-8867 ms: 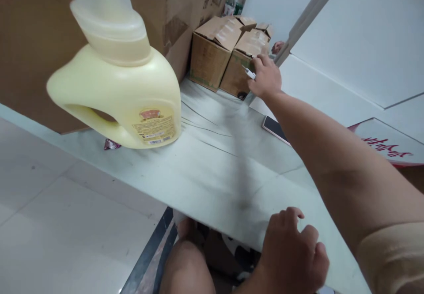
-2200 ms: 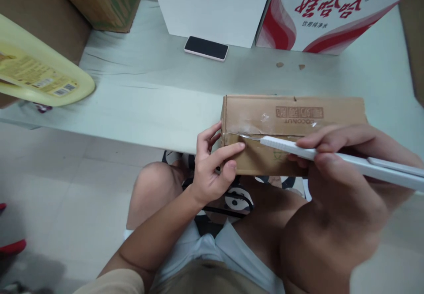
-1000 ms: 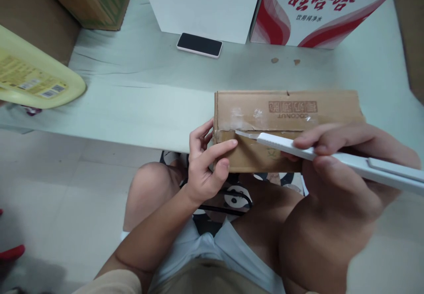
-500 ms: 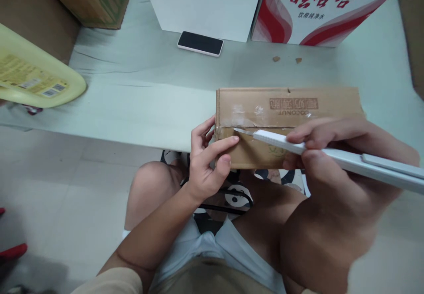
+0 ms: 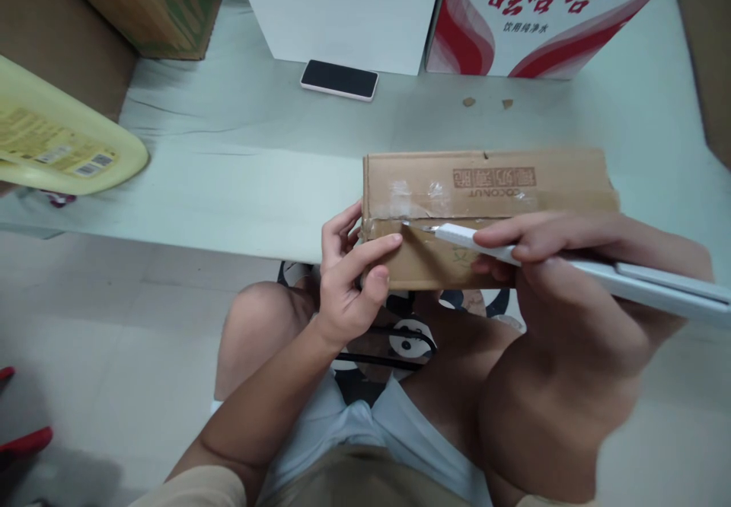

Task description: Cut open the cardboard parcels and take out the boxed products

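Note:
A small brown cardboard box (image 5: 485, 187) with clear tape along its top seam lies at the near edge of a pale table (image 5: 240, 180). My left hand (image 5: 348, 279) grips the box's left end, fingers curled round the corner. My right hand (image 5: 565, 294) is closed on a white utility knife (image 5: 480, 239), held low and almost level. The blade tip rests on the taped seam near the box's left end, close to my left fingertips.
A phone (image 5: 339, 80) lies face up at the back, before a white box (image 5: 336, 4) and a red-and-white carton (image 5: 542, 12). A yellow detergent jug (image 5: 62, 141) stands at the left, with brown cartons (image 5: 142, 4) behind it. My bare knees are under the table edge.
Over the last second the knife has slid left along the seam toward my left hand. The box and my left hand have stayed put. Earlier, my right hand reached to the far cartons.

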Available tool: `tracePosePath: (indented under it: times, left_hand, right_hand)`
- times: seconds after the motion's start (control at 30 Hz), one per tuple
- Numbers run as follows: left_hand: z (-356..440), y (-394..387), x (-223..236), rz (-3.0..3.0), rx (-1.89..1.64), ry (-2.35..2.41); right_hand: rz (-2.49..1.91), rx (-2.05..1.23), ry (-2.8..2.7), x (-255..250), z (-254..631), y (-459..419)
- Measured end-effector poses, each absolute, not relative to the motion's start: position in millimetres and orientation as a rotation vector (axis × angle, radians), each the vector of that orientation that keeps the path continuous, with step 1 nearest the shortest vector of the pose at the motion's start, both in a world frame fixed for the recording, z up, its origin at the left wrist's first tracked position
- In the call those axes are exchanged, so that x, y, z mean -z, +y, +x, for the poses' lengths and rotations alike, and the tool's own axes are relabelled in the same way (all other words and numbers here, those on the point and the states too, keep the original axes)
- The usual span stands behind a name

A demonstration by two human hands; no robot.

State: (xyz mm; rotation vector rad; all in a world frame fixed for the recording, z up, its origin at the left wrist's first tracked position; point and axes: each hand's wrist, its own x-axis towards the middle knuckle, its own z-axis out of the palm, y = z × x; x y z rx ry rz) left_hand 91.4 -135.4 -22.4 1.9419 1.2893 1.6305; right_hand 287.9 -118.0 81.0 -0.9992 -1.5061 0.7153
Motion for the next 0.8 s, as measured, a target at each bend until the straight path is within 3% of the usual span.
tracePosePath:
  times: [0.13, 0.8]
  left_hand:
    - [91.3, -135.4, 22.5, 1.944, -1.628, 1.305]
    - [93.4, -133.4, 27.6, 1.86, -1.654, 1.375]
  right_hand:
    - [-0.898, -0.809, -1.633, -78.9, 297.4, -117.2]
    - [-0.908, -0.677, -1.791, -84.7, 286.4, -105.5]
